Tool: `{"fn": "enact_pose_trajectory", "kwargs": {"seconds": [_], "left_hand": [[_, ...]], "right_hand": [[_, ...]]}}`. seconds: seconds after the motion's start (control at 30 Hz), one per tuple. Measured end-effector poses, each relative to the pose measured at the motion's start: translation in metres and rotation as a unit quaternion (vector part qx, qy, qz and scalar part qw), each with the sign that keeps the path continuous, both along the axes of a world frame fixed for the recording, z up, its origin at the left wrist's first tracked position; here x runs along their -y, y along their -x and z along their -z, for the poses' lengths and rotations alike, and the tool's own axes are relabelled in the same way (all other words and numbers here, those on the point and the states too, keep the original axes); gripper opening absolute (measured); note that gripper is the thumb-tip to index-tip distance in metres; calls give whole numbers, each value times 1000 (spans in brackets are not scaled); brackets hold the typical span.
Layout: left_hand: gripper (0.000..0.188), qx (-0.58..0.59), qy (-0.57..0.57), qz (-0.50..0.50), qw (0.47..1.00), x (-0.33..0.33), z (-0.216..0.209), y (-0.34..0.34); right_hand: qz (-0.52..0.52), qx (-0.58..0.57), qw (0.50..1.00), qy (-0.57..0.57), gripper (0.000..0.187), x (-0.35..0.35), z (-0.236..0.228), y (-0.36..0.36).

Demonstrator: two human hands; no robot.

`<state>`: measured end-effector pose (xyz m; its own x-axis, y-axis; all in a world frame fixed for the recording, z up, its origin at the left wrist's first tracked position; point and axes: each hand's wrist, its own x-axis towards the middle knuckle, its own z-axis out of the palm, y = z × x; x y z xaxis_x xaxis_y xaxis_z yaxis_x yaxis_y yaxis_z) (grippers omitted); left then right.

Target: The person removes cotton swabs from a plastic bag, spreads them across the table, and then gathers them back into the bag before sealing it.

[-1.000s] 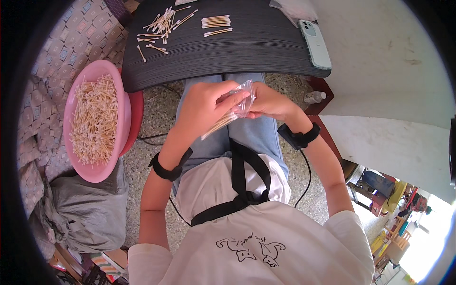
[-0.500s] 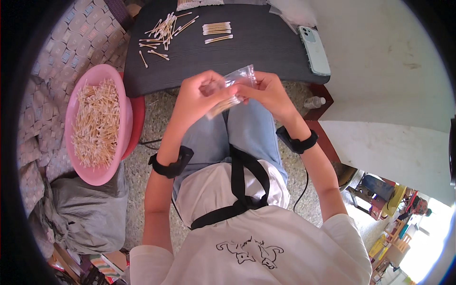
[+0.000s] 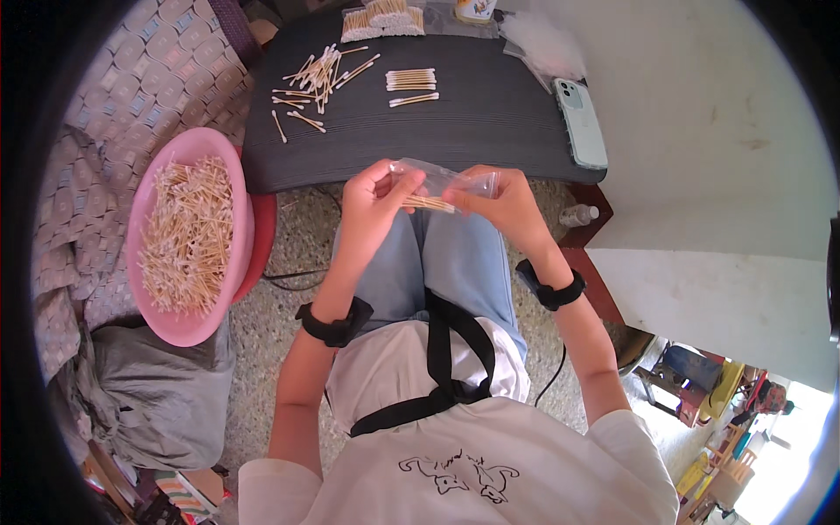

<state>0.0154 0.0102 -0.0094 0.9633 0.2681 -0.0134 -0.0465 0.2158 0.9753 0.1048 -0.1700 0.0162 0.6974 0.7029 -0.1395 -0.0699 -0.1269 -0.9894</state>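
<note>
Between both hands, above my lap and just off the table's near edge, is a clear plastic bag (image 3: 427, 172) with several cotton swabs (image 3: 429, 203) inside. My left hand (image 3: 374, 194) pinches the bag's left end between thumb and fingers. At the other end my right hand (image 3: 500, 199) grips the bag, its thumb lying across the plastic. On the dark table (image 3: 350, 162) a neat row of cotton swabs (image 3: 410, 80) lies side by side, one more just below it. A loose, crossed heap of swabs (image 3: 319, 74) is to the left of that row.
A pink basin (image 3: 238, 262) full of cotton swabs stands at the left, over something red. Packed swab bundles (image 3: 382, 22) lie at the table's far edge. A pale phone (image 3: 581, 124) and clear plastic bags (image 3: 542, 44) are at its right, beside a wall.
The bag has turned from a steep slant to nearly level, and my hands sit a little lower in the picture. More of the table's far edge shows as the view has shifted.
</note>
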Motion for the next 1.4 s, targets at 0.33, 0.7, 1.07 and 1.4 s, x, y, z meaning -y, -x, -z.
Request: {"fn": "enact_pose_trajectory", "kwargs": {"seconds": [0.33, 0.7, 1.07, 1.4], "left_hand": [[16, 79, -270, -131, 951, -5, 15, -33], [58, 102, -597, -117, 787, -55, 36, -83], [64, 72, -632, -59, 770, -68, 36, -122], [37, 100, -556, 10, 825, -69, 22, -95]], "right_hand": [[228, 238, 939, 94, 22, 29, 33, -95], [198, 633, 713, 226, 76, -30, 14, -71], [19, 505, 815, 285, 74, -119, 49, -107], [15, 566, 782, 261, 45, -97, 52, -84]]}}
